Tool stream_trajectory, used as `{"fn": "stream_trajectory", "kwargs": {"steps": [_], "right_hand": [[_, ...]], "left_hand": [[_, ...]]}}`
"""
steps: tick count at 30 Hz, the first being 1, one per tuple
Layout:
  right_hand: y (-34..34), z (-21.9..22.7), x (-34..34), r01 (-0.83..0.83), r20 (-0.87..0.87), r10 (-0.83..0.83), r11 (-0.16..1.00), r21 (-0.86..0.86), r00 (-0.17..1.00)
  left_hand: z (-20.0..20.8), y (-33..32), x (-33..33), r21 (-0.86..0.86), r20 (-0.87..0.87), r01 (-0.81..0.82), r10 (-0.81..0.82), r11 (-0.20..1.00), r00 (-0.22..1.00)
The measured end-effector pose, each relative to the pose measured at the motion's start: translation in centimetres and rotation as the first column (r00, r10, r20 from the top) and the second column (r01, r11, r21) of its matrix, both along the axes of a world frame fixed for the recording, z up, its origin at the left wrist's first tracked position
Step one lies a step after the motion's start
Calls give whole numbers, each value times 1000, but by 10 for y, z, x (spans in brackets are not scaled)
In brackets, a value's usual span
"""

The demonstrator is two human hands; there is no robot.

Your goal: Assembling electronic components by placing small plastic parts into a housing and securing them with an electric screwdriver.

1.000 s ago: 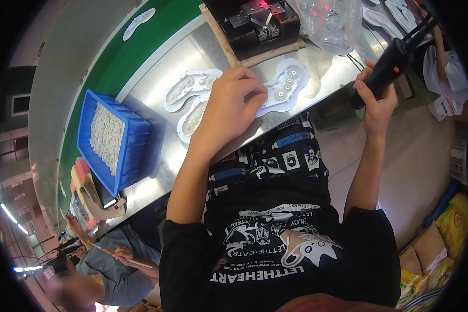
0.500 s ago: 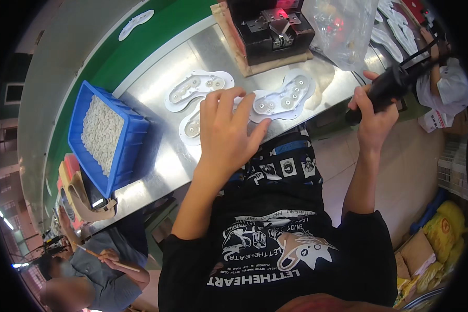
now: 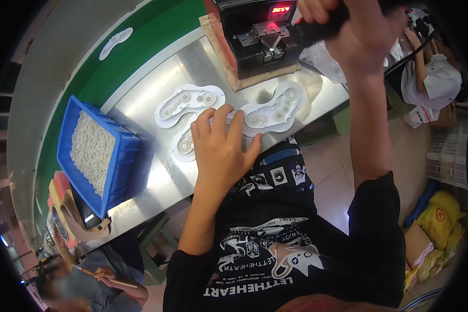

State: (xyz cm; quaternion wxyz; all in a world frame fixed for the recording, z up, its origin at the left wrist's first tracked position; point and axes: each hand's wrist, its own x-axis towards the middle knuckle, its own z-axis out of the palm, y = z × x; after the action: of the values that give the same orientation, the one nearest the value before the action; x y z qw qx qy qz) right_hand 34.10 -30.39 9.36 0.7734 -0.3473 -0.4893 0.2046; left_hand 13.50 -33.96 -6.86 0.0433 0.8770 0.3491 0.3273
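Note:
On the metal table lie three curved white plastic housings with small round gears inside: one at upper left, one at right, and one between them, partly under my left hand. My left hand rests over this middle housing, fingers spread and bent. My right hand, raised and blurred, is wrapped around a black corded electric screwdriver. It is beside a black screw feeder with a lit red display. The screwdriver's tip cannot be made out.
At left, a blue bin holds many small white parts. Another white housing lies on the green belt. A clear plastic bag sits right of the feeder. Co-workers are at lower left and upper right.
My right hand has moved up and left with the screwdriver, toward the feeder. My left hand stays over the middle housing. The whole view has shifted slightly.

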Motion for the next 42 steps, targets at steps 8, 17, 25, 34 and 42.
{"fn": "stream_trajectory", "kwargs": {"steps": [8, 17, 25, 34, 42], "right_hand": [[37, -31, 7, -75, 53, 78, 995, -59, 996], [-27, -39, -45, -221, -173, 173, 920, -323, 970], [-36, -77, -51, -301, -265, 226, 908, -290, 937], [-36, -84, -48, -331, -283, 259, 910, -249, 923], [-32, -104, -20, -501, 39, 508, 858, -114, 860]], "left_hand": [[1, 0, 2, -27, 15, 1, 0, 1000, 1000], [-4, 3, -2, -62, 41, 8, -5, 998, 999], [-4, 4, -3, -63, 47, 22, -19, 998, 999], [-6, 4, -4, -68, 53, 22, -18, 997, 998], [-7, 4, -3, -57, 61, 32, -29, 998, 998]]}}
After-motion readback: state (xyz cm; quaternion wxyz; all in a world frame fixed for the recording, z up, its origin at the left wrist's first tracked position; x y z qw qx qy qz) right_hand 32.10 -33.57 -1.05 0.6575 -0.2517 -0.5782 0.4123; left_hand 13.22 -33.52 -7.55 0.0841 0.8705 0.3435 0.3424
